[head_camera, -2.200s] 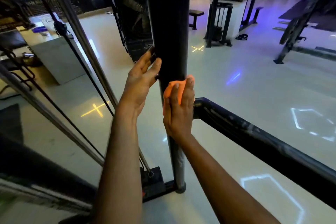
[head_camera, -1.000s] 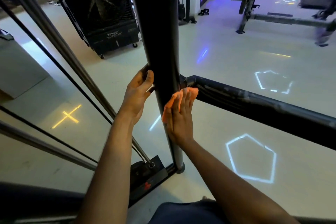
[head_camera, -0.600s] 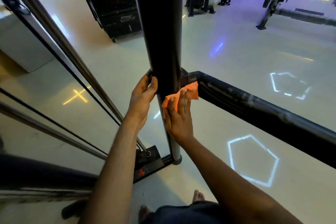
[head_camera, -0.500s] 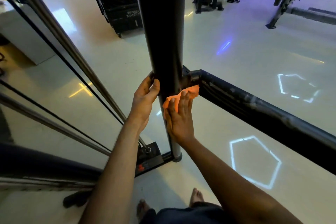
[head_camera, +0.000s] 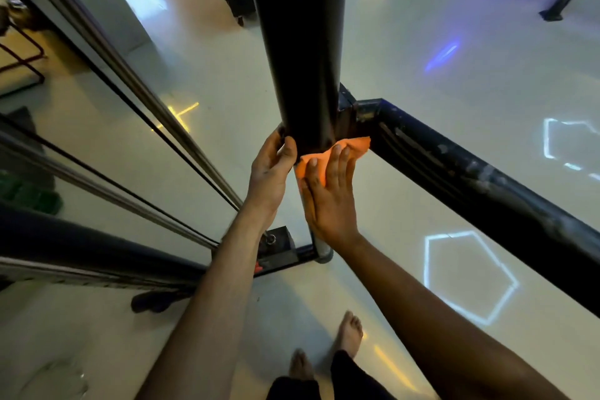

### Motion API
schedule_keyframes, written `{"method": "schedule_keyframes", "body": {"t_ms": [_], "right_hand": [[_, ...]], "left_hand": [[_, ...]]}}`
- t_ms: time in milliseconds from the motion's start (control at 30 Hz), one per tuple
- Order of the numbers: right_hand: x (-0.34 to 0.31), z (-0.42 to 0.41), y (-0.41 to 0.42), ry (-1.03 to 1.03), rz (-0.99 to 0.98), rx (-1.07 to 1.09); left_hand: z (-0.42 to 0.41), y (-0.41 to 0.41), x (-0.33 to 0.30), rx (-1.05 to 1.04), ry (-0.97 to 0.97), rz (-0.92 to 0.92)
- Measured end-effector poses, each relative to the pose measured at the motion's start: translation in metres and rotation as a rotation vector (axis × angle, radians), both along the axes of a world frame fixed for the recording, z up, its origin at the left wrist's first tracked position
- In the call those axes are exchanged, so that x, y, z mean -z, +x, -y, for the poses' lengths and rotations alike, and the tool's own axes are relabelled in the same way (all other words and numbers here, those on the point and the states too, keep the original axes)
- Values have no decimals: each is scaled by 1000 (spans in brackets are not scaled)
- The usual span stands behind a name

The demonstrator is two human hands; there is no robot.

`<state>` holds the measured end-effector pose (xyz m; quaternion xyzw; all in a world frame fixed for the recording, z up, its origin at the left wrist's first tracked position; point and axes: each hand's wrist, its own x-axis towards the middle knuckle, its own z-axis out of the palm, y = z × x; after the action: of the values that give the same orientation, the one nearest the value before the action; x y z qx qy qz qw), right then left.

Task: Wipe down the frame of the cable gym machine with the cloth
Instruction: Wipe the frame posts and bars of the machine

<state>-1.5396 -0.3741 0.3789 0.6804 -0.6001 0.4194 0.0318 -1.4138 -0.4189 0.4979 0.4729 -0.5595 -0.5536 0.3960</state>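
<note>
Cloth [head_camera: 328,156], orange and bunched, lies pressed against the black upright post [head_camera: 302,52] of the frame, just below the joint where the horizontal bar [head_camera: 480,178] meets it. The right hand [head_camera: 328,195] holds it there with flat, straight fingers [head_camera: 337,166], while the left hand [head_camera: 271,172] curls its fingers round the post's other side to steady it. Wiping of the post's lower stretch looks under way; the next stroke probably calls for firm pressure downward toward the base [head_camera: 282,252] on the floor [head_camera: 438,75], or across onto the bar.
</note>
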Motion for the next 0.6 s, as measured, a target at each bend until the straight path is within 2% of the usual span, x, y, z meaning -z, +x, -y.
{"method": "schedule_keyframes", "body": {"t_ms": [200, 400, 600], "right_hand": [[-17, 25, 6, -126, 77, 79], [75, -8, -4, 94, -76, 78], [47, 26, 3, -107, 42, 96]], "left_hand": [[10, 11, 27, 74, -8, 37], [19, 15, 53, 114, -55, 10], [26, 17, 85, 127, -79, 36]]}}
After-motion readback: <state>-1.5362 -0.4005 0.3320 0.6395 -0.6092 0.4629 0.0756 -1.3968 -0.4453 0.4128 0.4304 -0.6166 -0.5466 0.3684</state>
